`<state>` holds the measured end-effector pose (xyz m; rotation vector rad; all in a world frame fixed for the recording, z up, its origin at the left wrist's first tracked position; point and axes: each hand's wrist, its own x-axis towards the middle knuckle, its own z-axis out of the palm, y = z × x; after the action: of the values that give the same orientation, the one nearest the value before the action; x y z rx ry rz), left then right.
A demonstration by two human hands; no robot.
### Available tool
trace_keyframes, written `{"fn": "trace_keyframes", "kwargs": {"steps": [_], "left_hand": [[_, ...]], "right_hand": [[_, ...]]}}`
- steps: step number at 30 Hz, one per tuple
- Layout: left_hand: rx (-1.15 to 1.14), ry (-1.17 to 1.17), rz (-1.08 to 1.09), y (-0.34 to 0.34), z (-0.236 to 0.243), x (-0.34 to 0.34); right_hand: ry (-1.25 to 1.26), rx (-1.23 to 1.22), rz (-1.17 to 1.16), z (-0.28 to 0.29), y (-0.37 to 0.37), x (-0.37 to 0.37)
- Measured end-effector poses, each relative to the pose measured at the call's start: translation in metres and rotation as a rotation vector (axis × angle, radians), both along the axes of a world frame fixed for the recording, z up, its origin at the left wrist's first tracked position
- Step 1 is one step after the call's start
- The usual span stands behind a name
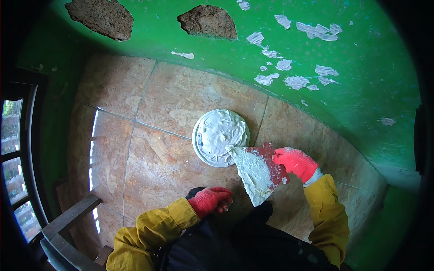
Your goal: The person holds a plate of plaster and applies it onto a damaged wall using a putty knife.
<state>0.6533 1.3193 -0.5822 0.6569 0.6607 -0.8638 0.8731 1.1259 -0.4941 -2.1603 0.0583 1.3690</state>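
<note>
My right hand (295, 163), in a red glove with a white cuff, grips a broad red putty spreader (274, 163) by its edge. White putty (251, 172) thickly coats much of the spreader's face. Its upper left corner meets the edge of the putty heap (222, 134) in a round pale tub (197, 152) on the floor. The heap is swirled and rises to the tub's rim. My left hand (210, 199), also red-gloved, rests by my knee with its fingers loosely curled. Nothing shows in it.
Brown floor tiles (158, 153) surround the tub. The green wall (280, 90) ahead has white putty patches (296, 82) and two rough bare spots (208, 22). At left are a dark-framed glazed door or window (28, 149) and a dark wooden piece of furniture (72, 217) close to my left arm.
</note>
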Motion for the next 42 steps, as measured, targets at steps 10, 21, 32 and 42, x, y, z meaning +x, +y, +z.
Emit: {"fn": "trace_keyframes", "kwargs": {"steps": [10,21,32,42], "left_hand": [[-0.050,-0.024,-0.066,-0.032,0.012,0.025],[-0.126,-0.185,0.042,-0.059,0.008,0.032],[-0.030,-0.391,0.276,-0.057,0.004,0.054],[-0.178,-0.402,0.194,-0.060,0.010,0.054]], "right_hand": [[0.094,0.027,-0.126,0.010,0.001,-0.015],[0.023,0.136,-0.198,-0.011,-0.025,-0.043],[0.568,0.523,-0.747,-0.029,-0.031,-0.074],[0.409,0.813,-0.911,-0.004,-0.015,-0.041]]}}
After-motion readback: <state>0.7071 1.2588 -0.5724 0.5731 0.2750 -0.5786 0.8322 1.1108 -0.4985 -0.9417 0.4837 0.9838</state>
